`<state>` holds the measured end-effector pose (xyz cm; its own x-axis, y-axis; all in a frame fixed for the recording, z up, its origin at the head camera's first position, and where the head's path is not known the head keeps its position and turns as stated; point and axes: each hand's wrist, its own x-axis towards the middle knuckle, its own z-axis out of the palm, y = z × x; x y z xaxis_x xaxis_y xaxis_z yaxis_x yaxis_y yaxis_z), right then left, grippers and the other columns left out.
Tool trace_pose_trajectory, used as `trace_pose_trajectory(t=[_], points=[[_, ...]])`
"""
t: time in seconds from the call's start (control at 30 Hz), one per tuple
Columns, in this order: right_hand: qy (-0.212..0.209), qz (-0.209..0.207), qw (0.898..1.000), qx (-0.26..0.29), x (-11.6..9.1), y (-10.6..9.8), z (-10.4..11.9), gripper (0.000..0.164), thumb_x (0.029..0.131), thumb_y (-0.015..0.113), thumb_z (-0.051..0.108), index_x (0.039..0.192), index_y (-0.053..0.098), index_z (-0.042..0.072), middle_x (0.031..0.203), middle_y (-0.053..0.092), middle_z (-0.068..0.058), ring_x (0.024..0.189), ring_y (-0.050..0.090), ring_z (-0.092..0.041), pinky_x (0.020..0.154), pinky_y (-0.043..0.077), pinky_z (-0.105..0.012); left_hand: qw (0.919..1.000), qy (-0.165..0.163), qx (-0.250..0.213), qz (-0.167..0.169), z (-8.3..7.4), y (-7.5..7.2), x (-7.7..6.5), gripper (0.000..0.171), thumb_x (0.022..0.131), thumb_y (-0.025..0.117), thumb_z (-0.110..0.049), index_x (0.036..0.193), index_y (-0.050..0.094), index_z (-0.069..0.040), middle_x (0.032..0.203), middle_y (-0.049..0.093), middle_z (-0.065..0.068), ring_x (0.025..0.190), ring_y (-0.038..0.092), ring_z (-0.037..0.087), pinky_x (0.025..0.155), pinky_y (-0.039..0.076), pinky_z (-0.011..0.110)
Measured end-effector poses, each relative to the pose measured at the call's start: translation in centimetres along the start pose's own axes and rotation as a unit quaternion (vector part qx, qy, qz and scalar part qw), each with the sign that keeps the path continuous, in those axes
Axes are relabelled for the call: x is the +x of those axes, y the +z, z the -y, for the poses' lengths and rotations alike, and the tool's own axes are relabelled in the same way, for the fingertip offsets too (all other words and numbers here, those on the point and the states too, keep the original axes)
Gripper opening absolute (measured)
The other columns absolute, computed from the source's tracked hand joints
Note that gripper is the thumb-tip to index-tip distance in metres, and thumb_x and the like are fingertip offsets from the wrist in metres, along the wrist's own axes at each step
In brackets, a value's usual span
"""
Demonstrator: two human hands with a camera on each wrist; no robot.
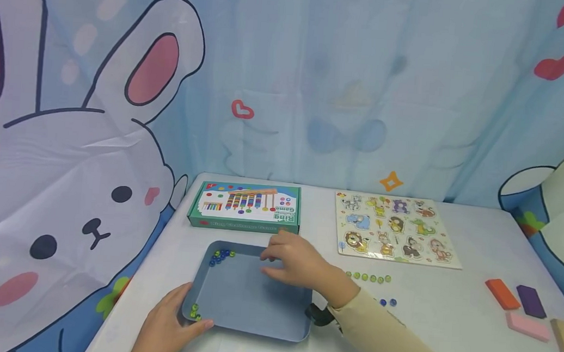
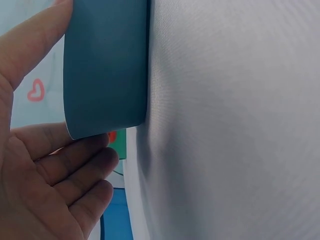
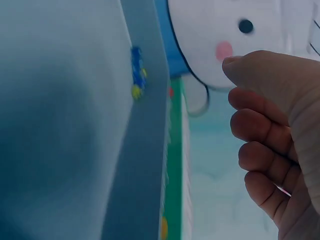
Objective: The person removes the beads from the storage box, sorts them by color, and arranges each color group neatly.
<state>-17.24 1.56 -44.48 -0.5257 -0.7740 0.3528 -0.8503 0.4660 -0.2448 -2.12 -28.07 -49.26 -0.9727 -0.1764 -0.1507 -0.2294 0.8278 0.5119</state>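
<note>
A grey-blue tray (image 1: 254,297) lies on the white table. My left hand (image 1: 166,320) grips its near left corner, thumb at the rim; the left wrist view shows fingers against the outer tray wall (image 2: 105,70). Over the tray's right far part is my right hand (image 1: 296,259), fingers loosely bent, thumb and forefinger apart, nothing visible between them. Small blue beads (image 1: 219,259) with a few green ones sit in the far left corner. Green beads (image 1: 194,309) gather in the near left corner. In the right wrist view, the far-corner beads (image 3: 137,70) appear blurred.
Right of the tray, a row of green beads (image 1: 365,277) lies on the table, with blue beads (image 1: 393,302) nearer. Behind stand a ring game box (image 1: 245,206) and an animal puzzle board (image 1: 396,227). Coloured blocks (image 1: 529,326) lie far right. A curtain hangs behind.
</note>
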Motion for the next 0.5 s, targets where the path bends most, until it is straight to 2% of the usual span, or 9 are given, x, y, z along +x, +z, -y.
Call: trace_pose_trajectory(t=[0.13,0.27,0.5], points=[[-0.041,0.023,0.999,-0.004,2.5,1.9,1.6,0.02,0.091,0.082,0.038,0.101,0.083,0.02,0.088,0.067,0.01,0.084,0.058,-0.006,0.074,0.052,-0.02,1.0,0.005,-0.004,-0.002,0.1,0.1,0.1,0.123,0.065,0.08,-0.082,0.154,0.049,-0.003,0.153,0.055,0.022,0.14,0.054,0.046,0.11,0.05,0.064],[-0.065,0.049,0.997,0.003,4.5,4.1,2.8,0.022,0.091,0.082,0.038,0.103,0.083,0.019,0.088,0.069,0.009,0.083,0.057,-0.005,0.073,0.049,-0.017,0.9999,0.008,-0.008,-0.001,0.3,0.0,0.1,0.123,0.065,0.079,-0.083,0.155,0.049,-0.004,0.154,0.055,0.02,0.141,0.054,0.045,0.11,0.05,0.064],[-0.088,0.105,0.991,0.003,6.1,7.2,4.3,0.022,0.092,0.08,0.04,0.105,0.083,0.023,0.091,0.071,0.012,0.079,0.051,0.001,0.07,0.043,-0.01,0.9997,0.02,-0.015,-0.002,0.5,0.0,0.2,0.122,0.067,0.079,-0.082,0.155,0.048,-0.005,0.155,0.054,0.018,0.142,0.054,0.043,0.112,0.049,0.063]])
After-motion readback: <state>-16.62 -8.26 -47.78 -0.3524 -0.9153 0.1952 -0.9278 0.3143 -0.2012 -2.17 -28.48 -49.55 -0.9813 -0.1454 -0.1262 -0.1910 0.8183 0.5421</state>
